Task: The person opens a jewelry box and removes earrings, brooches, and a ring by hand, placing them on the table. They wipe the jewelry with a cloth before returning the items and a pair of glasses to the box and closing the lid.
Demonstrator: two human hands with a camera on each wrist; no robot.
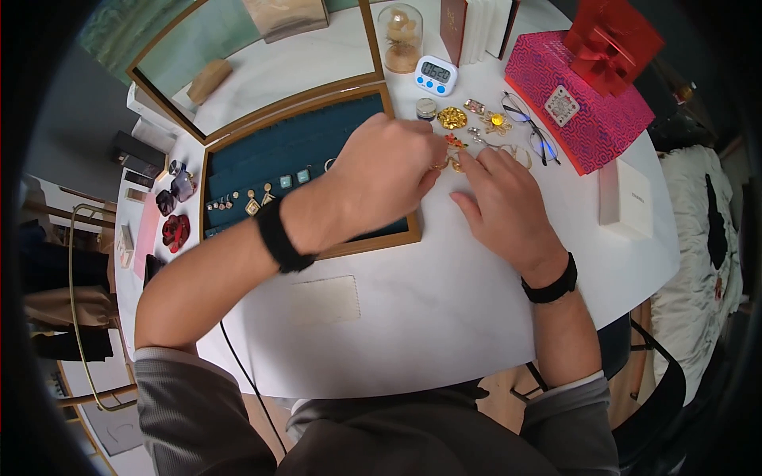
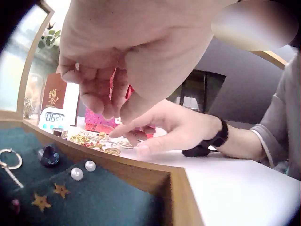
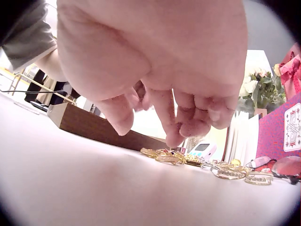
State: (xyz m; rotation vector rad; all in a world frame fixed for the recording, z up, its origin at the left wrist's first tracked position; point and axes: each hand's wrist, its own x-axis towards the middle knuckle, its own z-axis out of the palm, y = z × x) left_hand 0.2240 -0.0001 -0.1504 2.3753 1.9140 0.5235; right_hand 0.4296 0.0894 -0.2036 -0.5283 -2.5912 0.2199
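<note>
My left hand (image 1: 381,163) hovers over the right rim of a wooden jewelry box (image 1: 409,230), its fingers loosely bent toward the jewelry beside it. In the left wrist view, nothing shows between its thumb and fingertips. My right hand (image 1: 504,202) reaches in from the other side, fingers stretched, with fingertips right at the gold hoop-like pieces (image 3: 167,159). Around them lie a gold brooch (image 1: 452,118), a red flower-like piece (image 1: 455,141) and silver-toned pieces. On the box's dark teal lining sit diamond-shaped earrings (image 1: 252,203), square blue earrings (image 1: 302,176), star pieces (image 2: 41,201) and pearl studs (image 2: 76,173).
Behind the jewelry stands a white timer (image 1: 436,77) near a glass dome (image 1: 401,40). Eyeglasses (image 1: 532,127) and a pink patterned box (image 1: 571,111) are at the right. A white box (image 1: 625,198) and a beige cloth (image 1: 325,299) lie on the table.
</note>
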